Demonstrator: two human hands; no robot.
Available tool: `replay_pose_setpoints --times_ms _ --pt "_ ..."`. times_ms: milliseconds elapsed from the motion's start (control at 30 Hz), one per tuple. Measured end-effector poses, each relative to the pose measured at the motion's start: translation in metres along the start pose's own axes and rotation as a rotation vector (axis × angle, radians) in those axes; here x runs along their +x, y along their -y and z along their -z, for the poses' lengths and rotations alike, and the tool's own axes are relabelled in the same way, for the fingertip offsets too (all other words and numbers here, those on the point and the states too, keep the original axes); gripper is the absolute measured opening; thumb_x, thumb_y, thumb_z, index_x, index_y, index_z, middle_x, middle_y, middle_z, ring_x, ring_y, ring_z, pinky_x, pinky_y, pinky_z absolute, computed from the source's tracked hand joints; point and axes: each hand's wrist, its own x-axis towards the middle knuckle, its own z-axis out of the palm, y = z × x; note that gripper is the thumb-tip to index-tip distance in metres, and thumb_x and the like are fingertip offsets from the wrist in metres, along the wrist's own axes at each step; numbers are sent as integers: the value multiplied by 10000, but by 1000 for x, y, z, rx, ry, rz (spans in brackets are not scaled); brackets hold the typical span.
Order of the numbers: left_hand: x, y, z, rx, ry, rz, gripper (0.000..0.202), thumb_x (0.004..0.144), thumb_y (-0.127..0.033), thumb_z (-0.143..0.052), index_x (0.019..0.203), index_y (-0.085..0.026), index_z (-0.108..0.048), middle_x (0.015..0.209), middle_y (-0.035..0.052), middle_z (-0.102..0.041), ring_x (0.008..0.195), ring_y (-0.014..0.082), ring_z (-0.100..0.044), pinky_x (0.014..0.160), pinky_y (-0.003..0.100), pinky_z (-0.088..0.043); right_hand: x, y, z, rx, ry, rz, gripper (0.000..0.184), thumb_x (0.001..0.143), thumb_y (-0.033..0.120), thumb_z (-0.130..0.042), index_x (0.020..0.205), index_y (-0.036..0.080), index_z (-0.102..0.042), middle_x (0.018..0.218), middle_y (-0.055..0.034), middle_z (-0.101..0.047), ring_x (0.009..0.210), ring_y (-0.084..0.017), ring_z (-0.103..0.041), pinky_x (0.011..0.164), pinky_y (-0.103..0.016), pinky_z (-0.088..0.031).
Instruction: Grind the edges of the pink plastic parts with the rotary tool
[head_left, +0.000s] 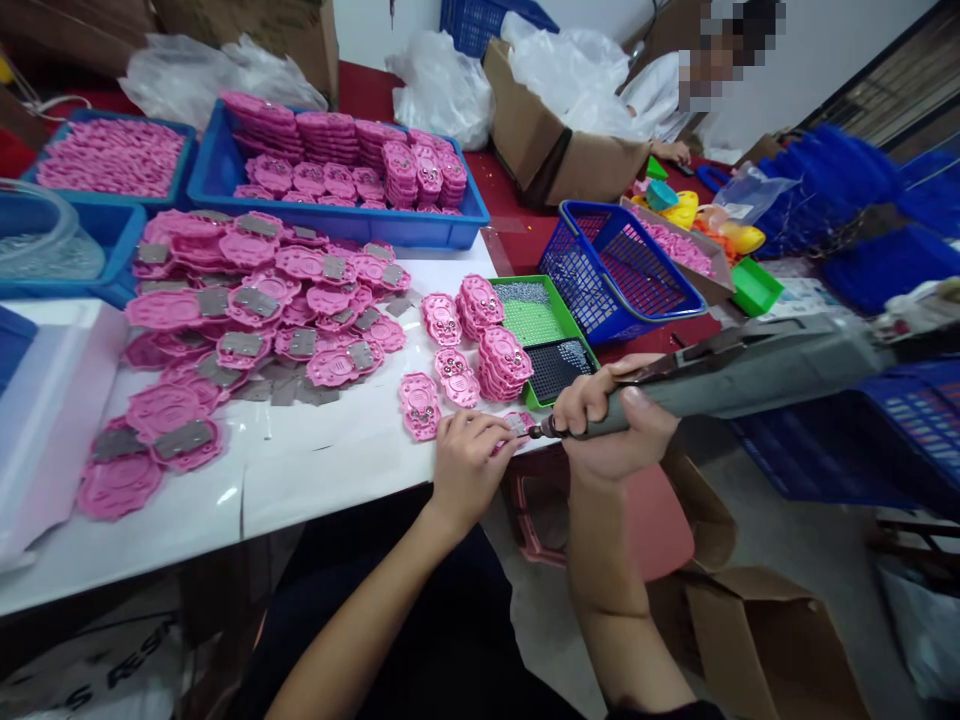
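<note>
My left hand [466, 462] pinches a small pink plastic piece [518, 421] at the front edge of the white table [315, 470]. A grey electric screwdriver [720, 385] is gripped in my right hand [611, 420], its tip touching that piece. Close by lie short stacks of finished pink pieces [480, 340] and a green tray [544, 335] with small screws. A big loose heap of pink pieces with grey metal plates [255, 310] spreads over the left of the table.
Blue bins [225, 170] with stacked pink pieces stand at the back, a blue basket [619, 270] right of the green tray. A cardboard box [555, 140] and plastic bags sit behind. Another person [675, 90] sits at the far right. A pink stool [645, 520] is below.
</note>
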Motion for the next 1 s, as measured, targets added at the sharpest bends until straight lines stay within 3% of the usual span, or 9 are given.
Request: replay_pose_setpoints --times_ms 467,700,1000 --pt "1 5 2 -212 -14 -3 113 856 -275 -789 812 -206 -711 877 11 -764 850 192 -661 766 352 -466 -8 -10 1 16 78 29 115 799 269 -573 909 260 -606 488 93 -415 323 -96 -358 317 -223 -352" --pt "2 4 2 -190 -4 24 108 837 -243 -805 789 -209 -715 872 5 -771 843 200 -649 790 368 -467 -10 -8 2 -39 39 33 102 802 328 -600 882 266 -608 485 96 -416 316 -98 -345 315 -234 -358" --pt "1 3 2 -161 4 8 69 853 -257 -792 809 -229 -746 917 -2 -793 850 196 -654 783 382 -455 -13 -9 3 12 79 17 94 817 283 -584 897 269 -630 501 84 -417 335 -102 -367 338 -242 -371"
